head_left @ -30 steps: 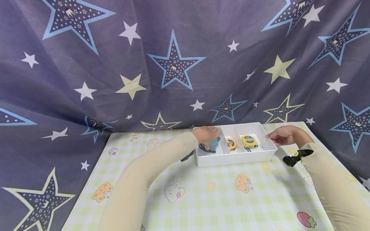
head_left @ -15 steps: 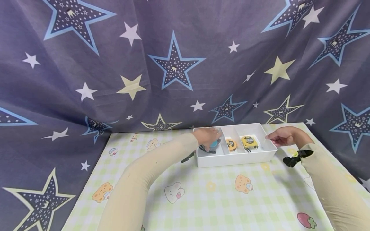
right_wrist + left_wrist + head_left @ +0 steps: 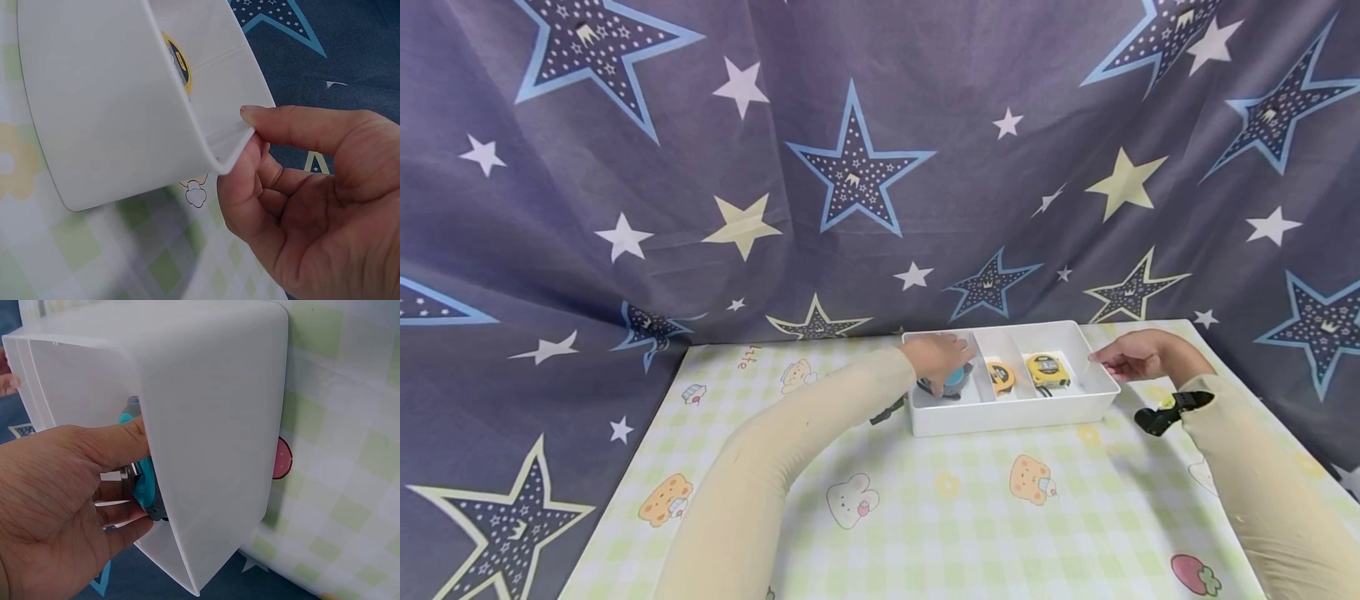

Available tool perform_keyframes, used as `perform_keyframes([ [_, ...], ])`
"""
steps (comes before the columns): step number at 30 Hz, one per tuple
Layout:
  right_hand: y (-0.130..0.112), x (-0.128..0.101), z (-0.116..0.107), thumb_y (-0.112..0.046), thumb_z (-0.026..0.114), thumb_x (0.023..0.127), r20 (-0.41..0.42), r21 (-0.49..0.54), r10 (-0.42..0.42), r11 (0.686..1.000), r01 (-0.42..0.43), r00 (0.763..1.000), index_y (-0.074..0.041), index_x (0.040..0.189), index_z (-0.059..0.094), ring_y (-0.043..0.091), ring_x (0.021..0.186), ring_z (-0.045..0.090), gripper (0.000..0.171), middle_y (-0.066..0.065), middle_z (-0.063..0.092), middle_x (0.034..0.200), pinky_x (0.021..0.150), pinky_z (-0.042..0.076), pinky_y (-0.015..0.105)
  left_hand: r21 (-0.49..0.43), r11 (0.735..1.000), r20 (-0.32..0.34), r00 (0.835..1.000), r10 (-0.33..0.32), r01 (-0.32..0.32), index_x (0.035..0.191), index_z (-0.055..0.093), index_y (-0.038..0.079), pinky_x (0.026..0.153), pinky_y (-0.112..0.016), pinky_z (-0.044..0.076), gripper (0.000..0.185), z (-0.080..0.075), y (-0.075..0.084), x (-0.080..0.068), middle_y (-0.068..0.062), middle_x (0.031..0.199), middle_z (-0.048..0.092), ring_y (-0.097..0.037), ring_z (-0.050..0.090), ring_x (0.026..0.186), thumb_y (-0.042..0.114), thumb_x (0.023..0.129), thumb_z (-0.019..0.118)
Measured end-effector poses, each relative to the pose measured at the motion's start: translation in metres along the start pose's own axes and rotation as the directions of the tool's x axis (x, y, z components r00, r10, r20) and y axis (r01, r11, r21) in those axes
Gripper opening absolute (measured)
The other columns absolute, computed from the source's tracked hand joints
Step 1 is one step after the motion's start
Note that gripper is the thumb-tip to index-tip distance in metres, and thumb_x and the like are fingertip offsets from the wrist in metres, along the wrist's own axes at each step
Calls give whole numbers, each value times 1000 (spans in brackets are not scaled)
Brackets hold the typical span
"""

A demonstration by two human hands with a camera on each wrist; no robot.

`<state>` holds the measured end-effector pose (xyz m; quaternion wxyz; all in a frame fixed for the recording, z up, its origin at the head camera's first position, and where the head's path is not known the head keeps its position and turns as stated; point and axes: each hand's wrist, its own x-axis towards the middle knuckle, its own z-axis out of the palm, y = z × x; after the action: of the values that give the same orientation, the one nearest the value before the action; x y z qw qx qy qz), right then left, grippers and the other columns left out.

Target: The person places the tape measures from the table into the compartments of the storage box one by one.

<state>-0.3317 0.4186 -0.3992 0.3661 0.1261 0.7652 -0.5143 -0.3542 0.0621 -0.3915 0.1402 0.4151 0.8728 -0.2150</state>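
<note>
Left hand (image 3: 62,506): fingers curled round a teal tape measure (image 3: 142,481), gripped inside the left compartment of the white tray (image 3: 1011,412), at the centre of the head view. Right hand (image 3: 312,187): thumb and forefinger pinch the tray's right rim, steadying it.

Step, as judged: tape measure being set down in its compartment; contact with the floor cannot be told. Next move would call for loosening the fingers and lifting the hand straight up, clear of the divider.

Orientation: the tape measure seems to lie flat, teal face upward; long axis not discernible under the hand.

Also in tray: two yellow tapes (image 3: 1047,367), in the middle and right compartments.
</note>
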Motion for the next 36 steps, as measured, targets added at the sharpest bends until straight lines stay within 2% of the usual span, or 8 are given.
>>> perform_keyframes([
  [16, -5, -2, 4, -15, 52, 104, 2, -5, -9, 1000, 9, 1000, -16, 75, 67, -2, 67, 60, 33, -10, 64, 71, 70, 53, 13, 1, 1000, -15, 1000, -1, 1, 154, 34, 19, 116, -30, 41, 85, -1, -1, -7, -1, 148, 49, -16, 49, 134, 37, 86, 82],
  [26, -6, -4, 2, -16, 56, 103, -17, -28, -14, 1000, 14, 1000, -15, 77, 67, 0, 68, 60, 28, -8, 64, 73, 71, 55, 14, 51, 998, -58, 998, 26, -23, 145, 47, 12, 109, -27, 47, 75, 0, -5, -7, -4, 138, 57, -16, 56, 125, 37, 84, 83],
  [31, -3, -3, 1, -17, 56, 103, -14, -35, -15, 999, 14, 1000, -15, 77, 67, -1, 68, 60, 28, -8, 64, 73, 72, 54, 14, 12, 999, -59, 998, 30, -30, 144, 47, 13, 107, -27, 48, 70, 3, -9, -5, -2, 137, 57, -15, 56, 122, 39, 87, 78],
  [36, -1, -2, 2, -16, 55, 103, -12, -30, -4, 1000, 4, 1000, -15, 76, 67, -1, 67, 60, 29, -9, 63, 72, 71, 54, 14, -24, 1000, -48, 999, 9, -10, 144, 47, 15, 106, -30, 48, 67, 6, -11, -5, -2, 137, 57, -15, 55, 122, 42, 88, 75],
])
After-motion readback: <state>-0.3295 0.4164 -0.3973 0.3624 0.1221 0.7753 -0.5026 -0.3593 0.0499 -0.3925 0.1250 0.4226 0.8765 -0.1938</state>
